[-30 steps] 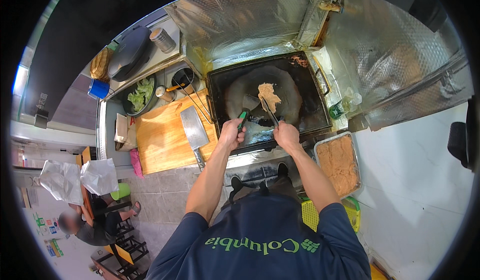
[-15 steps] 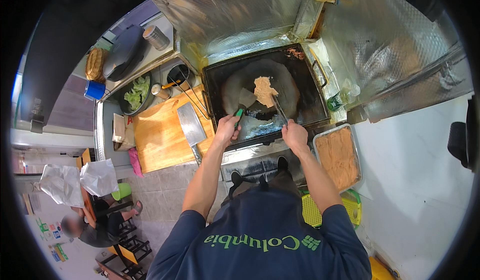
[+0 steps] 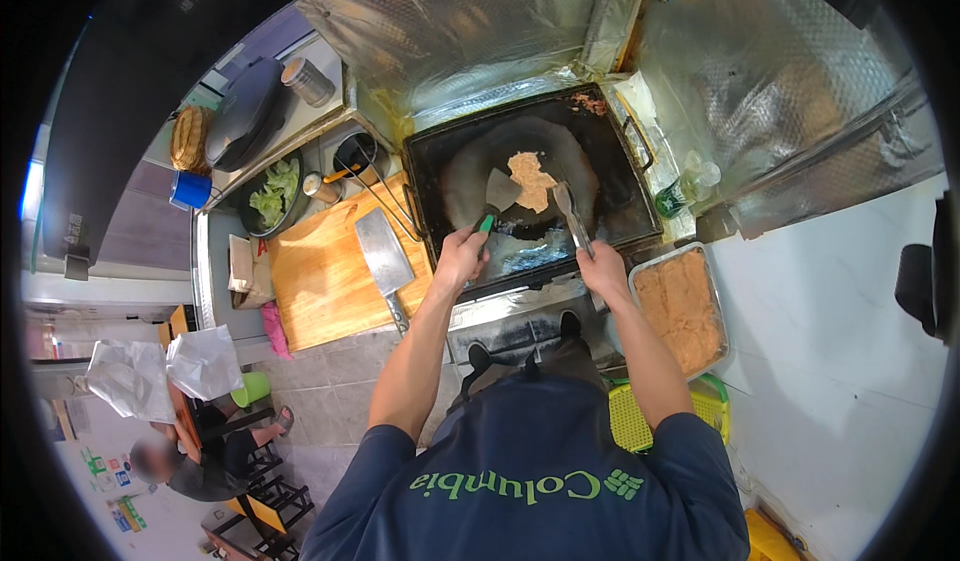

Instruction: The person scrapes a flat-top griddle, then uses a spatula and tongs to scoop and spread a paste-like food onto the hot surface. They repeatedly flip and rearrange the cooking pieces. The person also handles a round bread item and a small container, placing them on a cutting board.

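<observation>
A black griddle (image 3: 610, 166) lies in front of me with a tan breaded cutlet (image 3: 530, 180) frying on its oily middle. My left hand (image 3: 460, 257) grips a green-handled scraper (image 3: 498, 199) whose blade touches the cutlet's left edge. My right hand (image 3: 603, 267) holds metal tongs (image 3: 571, 214) whose tips rest just right of the cutlet. Both forearms reach up from my dark blue shirt.
A metal tray of breaded cutlets (image 3: 682, 306) sits right of the griddle. A wooden cutting board (image 3: 315, 286) with a cleaver (image 3: 380, 253) lies at left, beside a bowl of lettuce (image 3: 273, 195). Foil lines the walls. A seated person (image 3: 190, 451) is at lower left.
The view has tilted, so the griddle sits higher in the frame. The scraper has moved up against the cutlet's left side, and the tongs stay beside it.
</observation>
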`<state>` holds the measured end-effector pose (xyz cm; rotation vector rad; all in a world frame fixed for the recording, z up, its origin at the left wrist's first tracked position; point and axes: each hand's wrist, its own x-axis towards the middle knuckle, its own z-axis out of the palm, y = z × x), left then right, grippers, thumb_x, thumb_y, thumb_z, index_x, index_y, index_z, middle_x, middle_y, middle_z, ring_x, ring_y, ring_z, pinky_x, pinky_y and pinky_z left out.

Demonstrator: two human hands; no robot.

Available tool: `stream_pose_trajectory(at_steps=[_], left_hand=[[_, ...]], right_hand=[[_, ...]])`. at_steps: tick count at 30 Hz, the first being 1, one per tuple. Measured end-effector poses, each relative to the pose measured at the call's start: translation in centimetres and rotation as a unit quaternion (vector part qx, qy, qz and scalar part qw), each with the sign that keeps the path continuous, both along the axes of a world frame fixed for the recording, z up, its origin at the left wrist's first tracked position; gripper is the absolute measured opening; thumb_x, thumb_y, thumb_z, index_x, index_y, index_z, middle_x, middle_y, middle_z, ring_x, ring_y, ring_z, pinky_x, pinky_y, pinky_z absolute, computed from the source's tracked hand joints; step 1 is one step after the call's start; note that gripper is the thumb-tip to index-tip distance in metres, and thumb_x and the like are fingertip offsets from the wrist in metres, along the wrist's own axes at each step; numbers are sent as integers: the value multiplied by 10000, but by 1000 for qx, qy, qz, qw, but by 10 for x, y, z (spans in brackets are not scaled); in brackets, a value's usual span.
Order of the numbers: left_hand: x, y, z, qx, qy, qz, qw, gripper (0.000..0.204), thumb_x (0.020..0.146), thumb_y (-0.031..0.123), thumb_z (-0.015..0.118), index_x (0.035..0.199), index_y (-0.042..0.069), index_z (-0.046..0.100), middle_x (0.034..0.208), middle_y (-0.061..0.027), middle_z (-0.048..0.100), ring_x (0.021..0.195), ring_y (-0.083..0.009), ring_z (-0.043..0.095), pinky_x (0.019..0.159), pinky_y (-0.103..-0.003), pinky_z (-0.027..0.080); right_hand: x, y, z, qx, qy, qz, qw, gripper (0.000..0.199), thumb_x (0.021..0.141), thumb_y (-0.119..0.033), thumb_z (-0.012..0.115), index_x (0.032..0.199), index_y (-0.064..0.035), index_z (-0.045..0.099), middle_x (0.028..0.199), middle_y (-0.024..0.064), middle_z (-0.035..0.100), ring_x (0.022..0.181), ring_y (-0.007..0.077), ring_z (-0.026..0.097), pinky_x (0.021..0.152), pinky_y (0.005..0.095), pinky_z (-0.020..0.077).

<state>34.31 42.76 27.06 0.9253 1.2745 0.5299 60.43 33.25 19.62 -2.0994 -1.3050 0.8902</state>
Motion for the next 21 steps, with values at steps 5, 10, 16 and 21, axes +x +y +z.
stream_pose_trajectory(at_steps=[5, 10, 16, 21], left_hand=[[15, 14, -6, -85, -29, 5, 996, 193, 967, 207, 515, 1017, 22, 537, 694, -51, 521, 475, -102, 379, 403, -260, 269], [21, 17, 0, -106, 14, 8, 994, 189, 974, 202, 500, 1030, 23, 528, 688, -54, 509, 472, -100, 355, 401, -266, 251], [20, 18, -1, -115, 3, 13, 993, 190, 974, 205, 502, 1034, 27, 524, 694, -55, 510, 473, -100, 355, 403, -266, 251], [14, 17, -6, -113, -79, 57, 989, 195, 966, 211, 514, 1042, 32, 521, 695, -54, 517, 472, -95, 354, 405, -261, 250]], right_hand=[[-4, 5, -2, -113, 409, -94, 901, 284, 929, -283, 596, 850, -10, 609, 620, 62, 595, 497, 144, 542, 480, 296, 435], [13, 16, -10, -130, 466, -82, 871, 262, 932, -261, 605, 852, -11, 612, 623, 74, 603, 493, 144, 549, 452, 299, 419], [17, 1, 7, -108, 396, -107, 906, 264, 932, -245, 605, 877, 12, 618, 619, 79, 605, 490, 144, 551, 461, 288, 425], [12, 4, 6, -123, 423, -123, 889, 273, 935, -268, 604, 879, -1, 623, 628, 63, 608, 499, 141, 555, 463, 283, 435]])
